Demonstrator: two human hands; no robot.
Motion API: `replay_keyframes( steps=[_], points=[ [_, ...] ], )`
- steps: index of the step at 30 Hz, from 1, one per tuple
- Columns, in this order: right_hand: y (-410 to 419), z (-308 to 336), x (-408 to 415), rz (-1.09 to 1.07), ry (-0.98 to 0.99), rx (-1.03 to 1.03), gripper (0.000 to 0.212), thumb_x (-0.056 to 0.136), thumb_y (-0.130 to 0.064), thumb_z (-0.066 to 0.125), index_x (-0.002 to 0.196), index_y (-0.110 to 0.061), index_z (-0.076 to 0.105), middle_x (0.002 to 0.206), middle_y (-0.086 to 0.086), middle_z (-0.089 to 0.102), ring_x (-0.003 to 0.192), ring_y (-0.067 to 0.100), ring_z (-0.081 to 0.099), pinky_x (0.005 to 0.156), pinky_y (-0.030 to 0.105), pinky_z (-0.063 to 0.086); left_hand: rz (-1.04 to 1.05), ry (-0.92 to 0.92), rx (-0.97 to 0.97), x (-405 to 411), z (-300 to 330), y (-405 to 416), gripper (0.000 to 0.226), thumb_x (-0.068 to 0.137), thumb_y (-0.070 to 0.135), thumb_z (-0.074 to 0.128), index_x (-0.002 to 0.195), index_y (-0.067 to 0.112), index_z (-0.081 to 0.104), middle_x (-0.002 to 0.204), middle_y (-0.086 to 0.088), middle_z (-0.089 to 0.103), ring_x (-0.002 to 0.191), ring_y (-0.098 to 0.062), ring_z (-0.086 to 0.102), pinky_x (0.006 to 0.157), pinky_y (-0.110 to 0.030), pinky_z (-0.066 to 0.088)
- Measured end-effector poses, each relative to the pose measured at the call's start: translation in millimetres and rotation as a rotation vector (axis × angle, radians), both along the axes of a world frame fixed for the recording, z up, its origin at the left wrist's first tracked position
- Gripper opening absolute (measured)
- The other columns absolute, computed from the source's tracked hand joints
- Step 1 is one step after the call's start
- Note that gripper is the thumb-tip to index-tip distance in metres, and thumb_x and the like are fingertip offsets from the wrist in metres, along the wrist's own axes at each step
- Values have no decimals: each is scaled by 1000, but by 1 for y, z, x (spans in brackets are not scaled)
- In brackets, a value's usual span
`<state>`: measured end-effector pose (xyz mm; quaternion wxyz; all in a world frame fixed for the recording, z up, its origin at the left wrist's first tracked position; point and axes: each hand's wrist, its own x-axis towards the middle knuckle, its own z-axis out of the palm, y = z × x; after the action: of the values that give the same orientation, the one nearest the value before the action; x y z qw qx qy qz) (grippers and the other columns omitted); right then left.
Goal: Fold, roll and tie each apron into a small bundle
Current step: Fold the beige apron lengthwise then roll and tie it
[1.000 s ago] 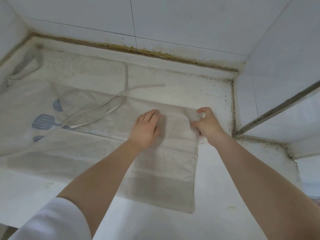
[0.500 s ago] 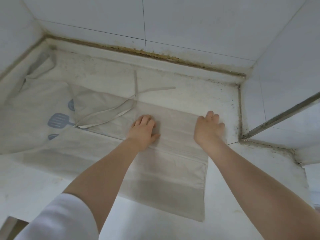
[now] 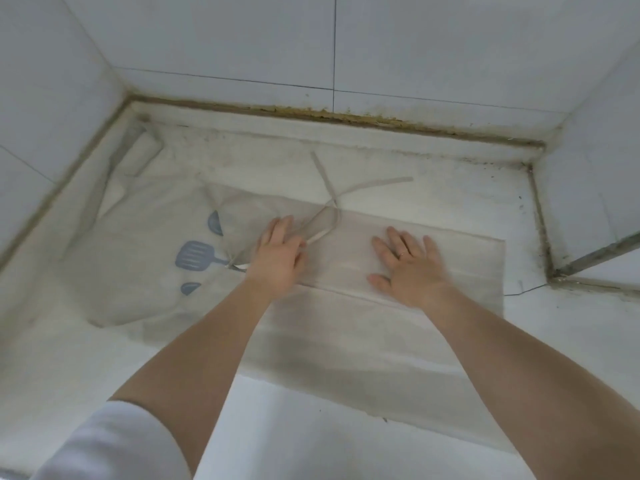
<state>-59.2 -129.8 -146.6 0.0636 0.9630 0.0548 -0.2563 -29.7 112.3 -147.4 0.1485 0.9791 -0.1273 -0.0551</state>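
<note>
A white sleeve covers the left upper arm at the near edge of the view, and both bare forearms reach forward over a white worktop. The near strip of worktop is smooth and pale, with bare surface to the right of the cloth as well.

The apron lies flat across the middle of the worktop. It is thin, beige, slightly see-through cloth, folded lengthwise so that a long straight fold edge runs from left to right under the hands. Its right end is a square-cut edge that stops short of the right wall.

The left hand lies palm down on the folded layer, fingers straight and together, touching a loop of flat strap. The right hand presses flat on the cloth just beside it, fingers spread, a ring on one finger.

Left of the hands, blue kitchen-tool prints show on the apron's wider, wrinkled part, which bunches toward the left wall. Two strap ends trail past the far edge of the cloth onto stained worktop. Beyond that, a grimy brown seam meets glossy white wall tiles.
</note>
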Motion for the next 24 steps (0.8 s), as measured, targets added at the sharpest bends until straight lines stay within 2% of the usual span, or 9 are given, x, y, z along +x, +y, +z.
replay_keyframes(
  steps=[3,5,6,9,12,14,17,20,24],
  points=[
    [6,15,12,-53,-54,-190,64,97,-57,14,151,-29,-8,158,2,-19,146,25,-13,113,54,-11,-98,-179,88,1,1,38,38,84,36,38,79,10,65,95,-12,62,97,-30,56,78,-36,43],
    [19,23,14,-26,-124,-258,64,99,-48,25,151,-22,0,158,7,-15,146,30,-5,114,54,-6,-316,-171,165,0,-3,58,36,82,39,38,76,14,63,83,-8,58,79,-29,59,67,-33,46],
    [27,26,13,17,-175,-223,61,99,-38,32,150,-18,8,159,11,-7,145,32,6,115,51,5,-389,-119,166,-2,-5,61,38,81,42,37,79,14,62,85,-8,57,78,-30,59,67,-35,48],
    [66,36,-3,175,-244,76,38,94,-19,42,131,-13,38,143,11,28,123,29,40,96,40,39,-424,14,131,-6,-12,67,56,79,57,31,101,14,60,107,-9,55,98,-31,55,85,-40,43],
    [97,38,-30,387,-146,183,40,95,-38,44,127,-14,44,144,9,26,125,28,37,96,40,39,-387,165,85,-11,-21,67,92,71,75,14,140,19,35,147,-5,26,135,-27,21,112,-38,16],
    [106,32,-41,457,-98,170,55,92,-50,45,135,-16,38,154,6,15,134,25,27,103,39,32,-391,192,116,-11,-26,69,105,64,83,1,150,23,11,158,-1,2,144,-21,-1,116,-34,1],
    [107,26,-52,329,-35,153,85,83,-66,48,145,-13,23,159,4,0,143,22,12,111,39,20,-346,231,212,-7,-26,62,102,61,77,-6,149,26,-10,157,2,-14,144,-17,-14,115,-33,-8],
    [105,24,-62,281,8,79,104,74,-71,53,150,-15,8,159,2,-7,146,22,4,114,42,18,-275,218,262,-8,-25,51,84,84,72,12,149,23,-11,158,-1,-13,145,-19,-13,115,-35,-10],
    [109,32,-66,250,-28,62,74,86,-40,53,147,-15,20,158,6,7,142,26,19,107,41,34,-234,299,201,-11,-18,46,77,95,55,30,150,18,-9,156,-8,-18,144,-23,-17,115,-41,-11]
  ],
)
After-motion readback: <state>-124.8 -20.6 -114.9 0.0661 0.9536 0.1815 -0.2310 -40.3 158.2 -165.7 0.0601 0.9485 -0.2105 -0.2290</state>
